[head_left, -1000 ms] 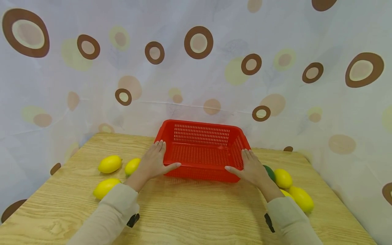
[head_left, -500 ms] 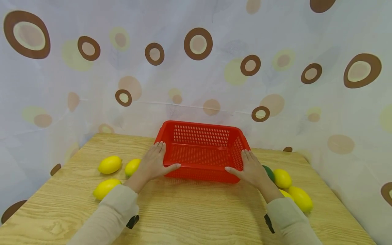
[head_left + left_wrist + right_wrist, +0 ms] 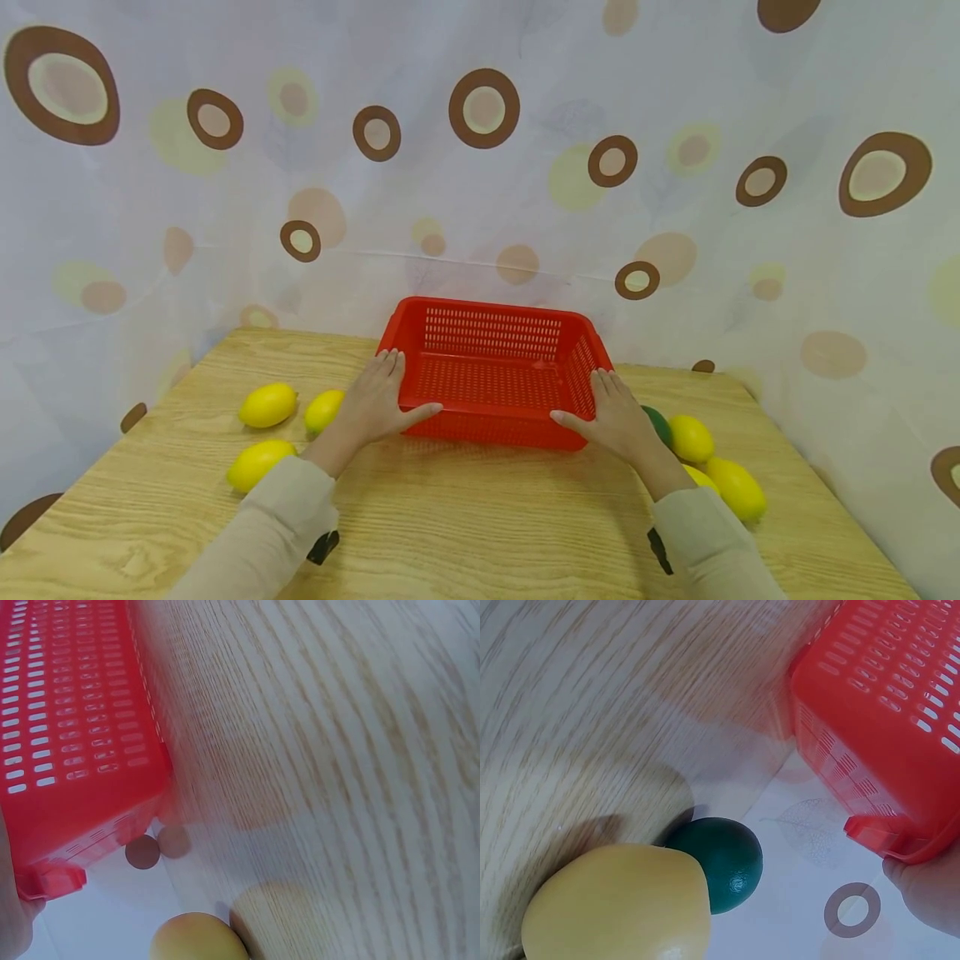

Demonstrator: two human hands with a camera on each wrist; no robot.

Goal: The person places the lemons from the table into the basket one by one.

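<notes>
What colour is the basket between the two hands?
Red, with slotted walls; the basket shows best in the head view.

Red perforated plastic basket [image 3: 491,371]: centre-rear of wooden table [image 3: 480,517]; three yellow lemons [image 3: 267,405] left; lemon cluster [image 3: 712,467] right.

Red slotted basket [image 3: 491,375] (empty), upright on table [image 3: 480,533]

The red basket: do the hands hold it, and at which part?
Both hands rest flat on the red basket: the left hand at its left front corner, the right hand at its right front corner. Fingers are straight, not curled round it.
</notes>
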